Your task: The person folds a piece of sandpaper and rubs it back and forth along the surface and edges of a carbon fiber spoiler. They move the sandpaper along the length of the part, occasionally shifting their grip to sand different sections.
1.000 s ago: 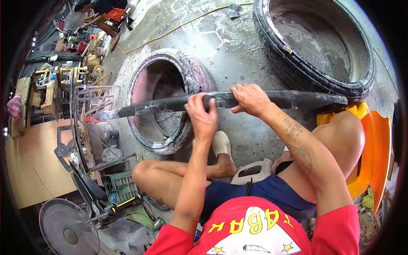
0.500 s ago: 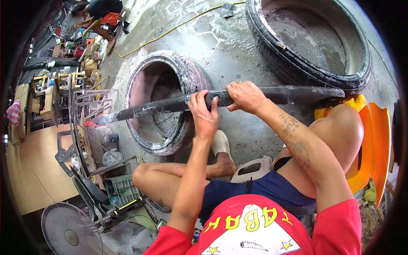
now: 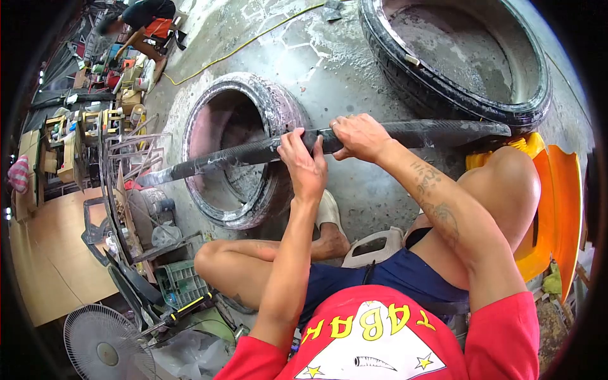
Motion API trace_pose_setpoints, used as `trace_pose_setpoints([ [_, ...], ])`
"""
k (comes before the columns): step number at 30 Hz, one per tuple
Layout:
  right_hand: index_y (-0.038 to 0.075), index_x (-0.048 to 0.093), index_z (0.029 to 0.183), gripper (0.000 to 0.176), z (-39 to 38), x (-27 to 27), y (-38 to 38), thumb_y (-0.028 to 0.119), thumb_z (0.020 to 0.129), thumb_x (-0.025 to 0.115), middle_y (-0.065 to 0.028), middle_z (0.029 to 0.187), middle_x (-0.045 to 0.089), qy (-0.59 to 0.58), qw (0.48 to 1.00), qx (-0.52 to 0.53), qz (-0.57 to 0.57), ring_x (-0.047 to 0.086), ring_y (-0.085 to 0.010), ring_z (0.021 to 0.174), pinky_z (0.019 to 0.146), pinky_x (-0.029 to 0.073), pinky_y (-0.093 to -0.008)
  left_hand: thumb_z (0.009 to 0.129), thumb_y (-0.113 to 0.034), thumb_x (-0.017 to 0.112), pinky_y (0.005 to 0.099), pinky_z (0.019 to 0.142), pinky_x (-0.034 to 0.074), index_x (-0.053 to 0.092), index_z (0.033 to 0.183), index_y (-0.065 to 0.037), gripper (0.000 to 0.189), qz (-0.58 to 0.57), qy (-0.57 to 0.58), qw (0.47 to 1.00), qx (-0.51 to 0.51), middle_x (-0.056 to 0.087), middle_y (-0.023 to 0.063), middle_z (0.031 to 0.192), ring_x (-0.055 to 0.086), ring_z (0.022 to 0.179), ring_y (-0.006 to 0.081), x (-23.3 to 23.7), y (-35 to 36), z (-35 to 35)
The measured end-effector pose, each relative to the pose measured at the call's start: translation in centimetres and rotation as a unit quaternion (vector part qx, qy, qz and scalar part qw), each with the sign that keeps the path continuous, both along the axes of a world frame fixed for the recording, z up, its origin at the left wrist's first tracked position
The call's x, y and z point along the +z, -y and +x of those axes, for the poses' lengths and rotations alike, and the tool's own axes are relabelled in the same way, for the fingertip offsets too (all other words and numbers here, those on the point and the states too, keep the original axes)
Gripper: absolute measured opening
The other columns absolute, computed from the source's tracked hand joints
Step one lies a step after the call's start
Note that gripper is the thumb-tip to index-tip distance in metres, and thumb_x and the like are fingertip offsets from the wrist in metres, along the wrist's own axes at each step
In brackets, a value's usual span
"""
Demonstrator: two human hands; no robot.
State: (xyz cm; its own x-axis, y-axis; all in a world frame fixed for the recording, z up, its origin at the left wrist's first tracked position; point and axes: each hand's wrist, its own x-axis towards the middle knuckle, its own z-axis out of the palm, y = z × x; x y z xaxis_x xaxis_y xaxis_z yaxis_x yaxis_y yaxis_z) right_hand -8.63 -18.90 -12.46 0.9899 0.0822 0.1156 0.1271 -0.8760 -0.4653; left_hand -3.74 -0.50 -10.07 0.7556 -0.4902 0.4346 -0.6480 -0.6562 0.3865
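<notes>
A long, narrow black strip (image 3: pixel 231 154) with a woven, carbon-like pattern and pale dusty smears lies across the view in front of me. Near its middle, my left hand (image 3: pixel 303 166) is closed, with a small dark block (image 3: pixel 309 137) between its fingers and thumb, pressed against the strip. Just to the right, my right hand (image 3: pixel 361 137) grips the strip, fingers curled over the far edge and thumb below. The strip's left part passes over a dusty upright tyre (image 3: pixel 288 117). Its right end rests by a larger tyre (image 3: pixel 405 76).
An orange-yellow panel (image 3: pixel 560 209) stands by my right knee. At lower left are a fan (image 3: pixel 107 351), a green crate (image 3: pixel 177 285) and a wooden board (image 3: pixel 50 253). A yellow cable (image 3: pixel 247 44) crosses the concrete floor. Another person (image 3: pixel 149 19) bends among clutter at upper left.
Both hands and the strip's right end have shifted slightly up and left in view, along with a small camera shift. The other person's arm has moved lower.
</notes>
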Motion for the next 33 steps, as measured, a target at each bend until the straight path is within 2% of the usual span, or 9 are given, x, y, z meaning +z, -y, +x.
trace_pose_setpoints([
  [4,0.004,0.066,0.114,0.065,0.0,-0.9,-0.5,0.052,0.077,0.089,-0.0127,0.106,0.075,-0.001,1.0,0.014,0.01,0.075,-0.0318,0.105,0.088,0.056,-0.0448,0.102,-0.023,0.07,0.054,0.096,0.044,0.06,0.119,0.002,0.032,0.033,0.01,0.999,0.038,0.057,0.0251,0.116,0.054,0.11,0.0456,0.7,-1.1,6.0],
  [8,0.003,0.067,0.112,0.064,0.3,0.0,0.1,0.051,0.076,0.09,-0.0126,0.105,0.075,-0.003,1.0,0.017,0.001,0.075,-0.0324,0.103,0.089,0.056,-0.0448,0.101,-0.024,0.071,0.055,0.1,0.042,0.06,0.121,0.0,0.033,0.005,-0.007,1.0,0.007,0.057,0.0248,0.118,0.054,0.111,0.0461,-0.3,0.3,0.1],
  [10,0.004,0.066,0.113,0.065,0.4,-0.7,-0.2,0.052,0.076,0.089,-0.0126,0.106,0.074,0.018,1.0,0.014,0.007,0.075,-0.0328,0.104,0.089,0.056,-0.0452,0.102,-0.023,0.07,0.0542,0.098,0.043,0.06,0.12,0.001,0.032,0.024,-0.024,0.999,-0.033,0.057,0.0248,0.118,0.054,0.11,0.0454,0.7,-0.7,1.6],
  [12,0.004,0.066,0.113,0.064,1.0,-0.8,0.0,0.052,0.076,0.089,-0.0124,0.106,0.074,0.008,1.0,0.019,0.01,0.075,-0.0329,0.104,0.088,0.056,-0.0453,0.103,-0.022,0.069,0.0543,0.096,0.044,0.059,0.118,0.001,0.029,0.052,0.008,0.998,0.037,0.058,0.0254,0.117,0.054,0.107,0.0445,0.8,-1.3,6.0],
  [17,0.004,0.067,0.109,0.059,0.3,-0.4,0.1,0.051,0.079,0.087,-0.0129,0.107,0.074,-0.003,1.0,0.022,0.006,0.074,-0.0333,0.104,0.088,0.056,-0.0457,0.101,-0.021,0.072,0.0535,0.098,0.044,0.059,0.118,0.002,0.032,0.006,0.005,1.0,-0.014,0.057,0.026,0.115,0.054,0.109,0.0451,0.4,0.6,-0.3],
  [21,0.005,0.067,0.111,0.061,-0.2,-1.2,-0.6,0.051,0.078,0.088,-0.0131,0.108,0.074,0.0,1.0,0.012,0.027,0.074,-0.0328,0.104,0.088,0.055,-0.0461,0.099,-0.018,0.074,0.0551,0.099,0.043,0.059,0.121,0.001,0.033,0.013,-0.01,0.999,0.05,0.056,0.0253,0.114,0.054,0.111,0.0463,0.9,-0.8,6.4],
  [25,0.004,0.067,0.11,0.06,0.4,-0.2,0.1,0.05,0.078,0.088,-0.0137,0.105,0.075,-0.007,1.0,0.014,0.004,0.075,-0.033,0.103,0.086,0.056,-0.046,0.101,-0.02,0.071,0.0551,0.095,0.044,0.06,0.119,0.001,0.029,-0.017,-0.002,1.0,-0.002,0.058,0.0242,0.115,0.054,0.107,0.0455,0.1,0.5,-0.7],
  [30,0.003,0.066,0.112,0.064,0.1,-0.4,-0.3,0.052,0.079,0.087,-0.014,0.107,0.076,-0.02,1.0,0.013,0.021,0.075,-0.0329,0.103,0.085,0.057,-0.0462,0.102,-0.022,0.071,0.0548,0.095,0.044,0.06,0.117,0.002,0.03,0.01,0.008,0.998,0.056,0.058,0.0249,0.115,0.055,0.107,0.0444,-0.1,-1.8,6.2],
  [33,0.004,0.066,0.107,0.061,0.4,-0.3,0.1,0.053,0.078,0.087,-0.0136,0.105,0.075,0.01,1.0,0.016,-0.001,0.074,-0.0329,0.103,0.085,0.056,-0.046,0.1,-0.02,0.073,0.0547,0.098,0.043,0.06,0.121,0.002,0.033,0.007,0.01,1.0,0.007,0.056,0.0261,0.117,0.054,0.109,0.0449,0.0,-0.2,0.8],
])
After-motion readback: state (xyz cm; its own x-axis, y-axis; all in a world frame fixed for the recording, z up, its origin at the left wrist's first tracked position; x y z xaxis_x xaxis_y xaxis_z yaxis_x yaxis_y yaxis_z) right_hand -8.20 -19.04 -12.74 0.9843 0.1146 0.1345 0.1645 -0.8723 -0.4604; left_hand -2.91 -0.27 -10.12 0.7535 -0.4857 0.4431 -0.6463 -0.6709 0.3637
